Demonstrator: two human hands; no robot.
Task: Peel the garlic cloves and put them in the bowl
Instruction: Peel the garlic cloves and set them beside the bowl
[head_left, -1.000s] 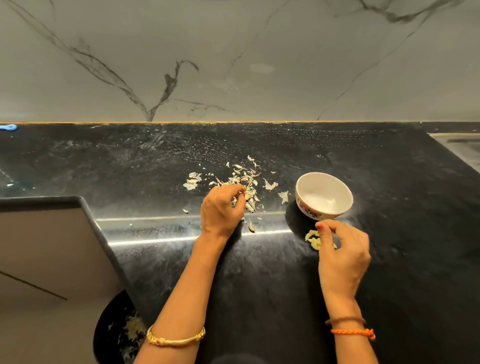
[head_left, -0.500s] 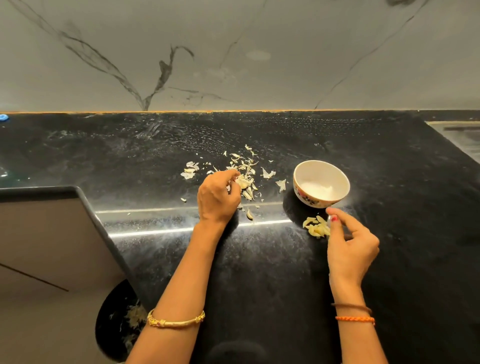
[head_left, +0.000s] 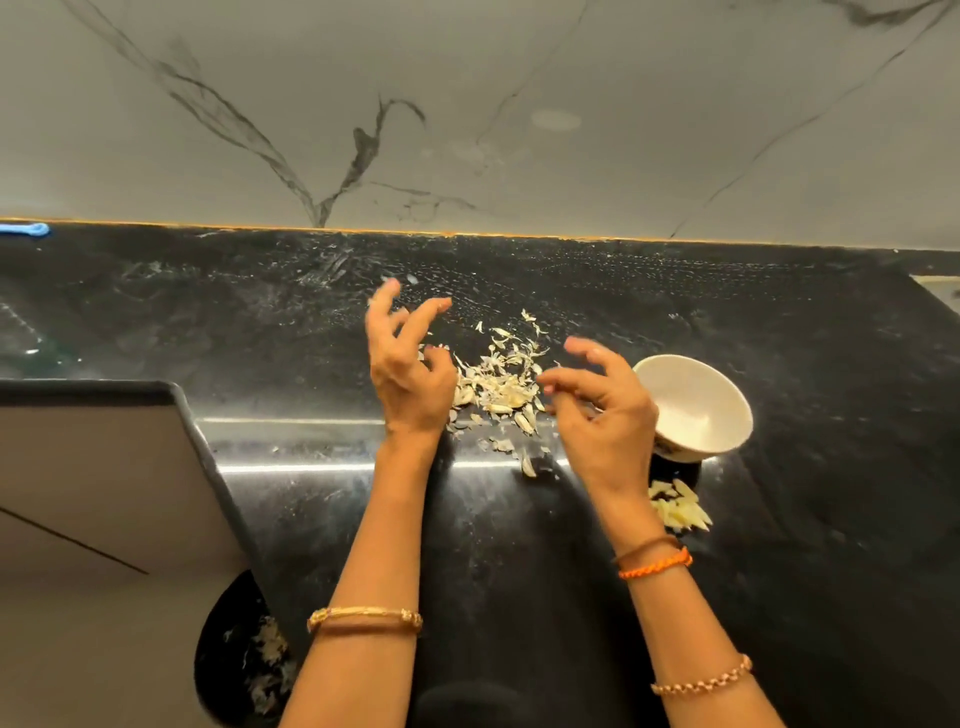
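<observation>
A white patterned bowl stands on the black countertop and looks empty inside. Several pale peeled garlic cloves lie on the counter just in front of it. A pile of dry garlic peels is spread between my hands. My left hand is raised at the left of the pile with its fingers spread and holds nothing. At the pile's right edge hovers my right hand, fingers loosely bent, partly covering the bowl's left rim; I see nothing in it.
A dark bin with peels inside sits below the counter edge at the lower left, beside a grey panel. A small blue object lies at the far left by the marble wall. A sink edge shows at the far right.
Both hands have lifted off the counter. My left hand let go of the peels and spread its fingers. My right hand moved left from the peeled cloves to the peel pile.
</observation>
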